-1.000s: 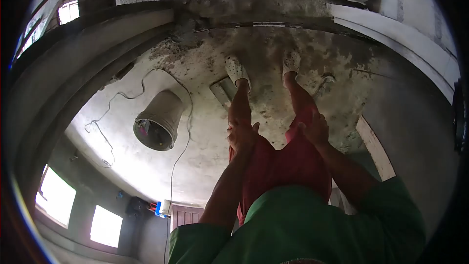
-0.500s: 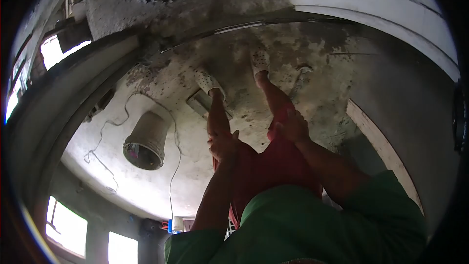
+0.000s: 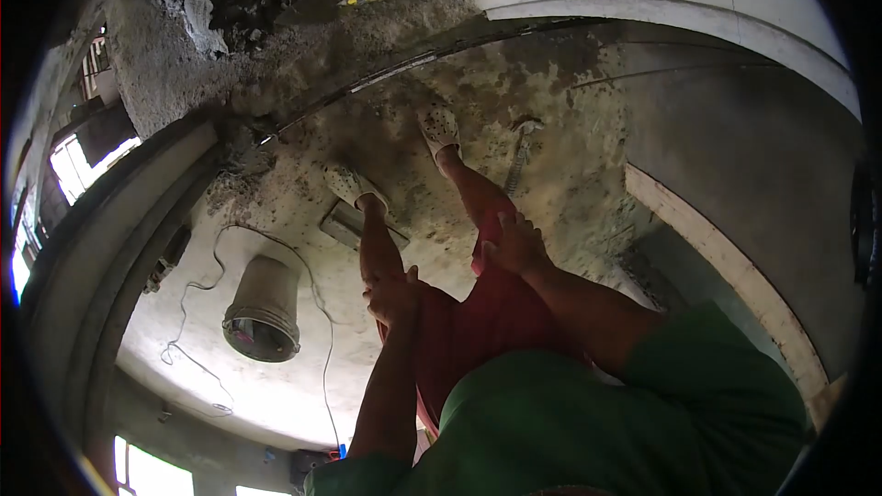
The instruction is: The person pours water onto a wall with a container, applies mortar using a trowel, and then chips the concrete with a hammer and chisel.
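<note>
Red shorts (image 3: 501,312) worn, left hand (image 3: 391,300) around left leg (image 3: 375,243) at knee, right hand (image 3: 519,248) over right leg (image 3: 480,197) likewise; fingers curled, no tool held, whether cloth pinched cannot be told. Palm could slip if shorts shift. Trowel (image 3: 346,224) just behind left shoe (image 3: 352,186): backward step could land on it. Hammer-like tool (image 3: 519,161) right of right shoe (image 3: 440,128): trip hazard too. Farther left, cord (image 3: 331,331) loops by bucket (image 3: 265,285); snagged foot could topple it.

I'm checking the head view now, and I make out 0 readable words. No legible labels or signs.
</note>
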Motion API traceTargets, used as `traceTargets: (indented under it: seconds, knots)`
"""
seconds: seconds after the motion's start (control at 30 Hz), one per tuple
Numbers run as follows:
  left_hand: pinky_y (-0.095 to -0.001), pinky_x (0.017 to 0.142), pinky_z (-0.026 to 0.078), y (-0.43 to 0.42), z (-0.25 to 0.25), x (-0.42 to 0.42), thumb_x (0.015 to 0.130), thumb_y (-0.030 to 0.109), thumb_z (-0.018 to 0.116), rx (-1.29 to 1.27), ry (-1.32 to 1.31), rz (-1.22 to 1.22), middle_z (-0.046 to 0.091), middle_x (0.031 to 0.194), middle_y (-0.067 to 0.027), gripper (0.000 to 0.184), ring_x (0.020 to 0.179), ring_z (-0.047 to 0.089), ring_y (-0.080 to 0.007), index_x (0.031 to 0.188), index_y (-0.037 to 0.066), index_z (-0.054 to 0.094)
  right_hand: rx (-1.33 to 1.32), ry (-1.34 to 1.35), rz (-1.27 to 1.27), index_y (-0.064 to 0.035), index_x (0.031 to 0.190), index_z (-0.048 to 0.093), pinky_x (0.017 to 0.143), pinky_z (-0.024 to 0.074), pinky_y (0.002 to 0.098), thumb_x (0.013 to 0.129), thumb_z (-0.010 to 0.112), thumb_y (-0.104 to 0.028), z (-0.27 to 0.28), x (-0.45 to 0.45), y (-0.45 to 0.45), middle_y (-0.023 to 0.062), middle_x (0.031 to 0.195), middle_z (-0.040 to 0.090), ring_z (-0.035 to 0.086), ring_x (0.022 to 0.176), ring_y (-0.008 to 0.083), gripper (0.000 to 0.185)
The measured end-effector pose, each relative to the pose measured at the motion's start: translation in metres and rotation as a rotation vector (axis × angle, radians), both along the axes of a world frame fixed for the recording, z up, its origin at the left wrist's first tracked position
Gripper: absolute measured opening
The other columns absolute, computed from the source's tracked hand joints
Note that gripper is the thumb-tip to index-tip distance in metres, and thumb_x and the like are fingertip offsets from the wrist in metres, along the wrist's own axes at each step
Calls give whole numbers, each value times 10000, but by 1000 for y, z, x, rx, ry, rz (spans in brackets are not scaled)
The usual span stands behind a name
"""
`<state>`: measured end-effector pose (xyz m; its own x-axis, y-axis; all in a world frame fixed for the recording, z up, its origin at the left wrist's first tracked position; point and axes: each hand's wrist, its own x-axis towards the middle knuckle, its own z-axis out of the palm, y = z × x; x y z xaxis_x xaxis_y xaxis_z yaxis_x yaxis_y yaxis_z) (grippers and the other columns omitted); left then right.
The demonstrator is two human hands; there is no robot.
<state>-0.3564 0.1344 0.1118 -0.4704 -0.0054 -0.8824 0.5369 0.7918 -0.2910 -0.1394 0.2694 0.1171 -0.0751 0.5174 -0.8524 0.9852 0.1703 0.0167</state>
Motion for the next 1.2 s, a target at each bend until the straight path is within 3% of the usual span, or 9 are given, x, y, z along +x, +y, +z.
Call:
traceTargets:
  seconds: [0.57, 1.03, 1.2]
  knots:
    - [-502, 944, 527, -6, -5, -7, 824, 665, 665, -5, -12, 7, 454, 1461, -243, 907, 1256, 533, -407, 1363, -39, 478, -8, -43, 30, -28, 1408, 483, 994, 451, 572, 790, 730, -445, -5, -9, -4, 285, 1306, 505, 545, 1191, 452, 786]
    - [-481, 940, 527, -16, -13, -11, 826, 688, 647, -18, -2, 15, 440, 1463, -230, 952, 1240, 542, -387, 1411, -32, 433, 31, -77, 97, -32, 1413, 480, 994, 442, 555, 837, 687, -488, -20, -22, -3, 261, 1290, 511, 559, 1171, 426, 764]
    - [-489, 955, 525, -11, -11, -12, 823, 662, 667, -1, 36, 10, 501, 1393, -211, 921, 1234, 548, -383, 1400, -27, 463, 43, -83, 59, -54, 1342, 556, 988, 443, 571, 809, 700, -495, -19, -28, 1, 253, 1258, 523, 570, 1149, 421, 706]
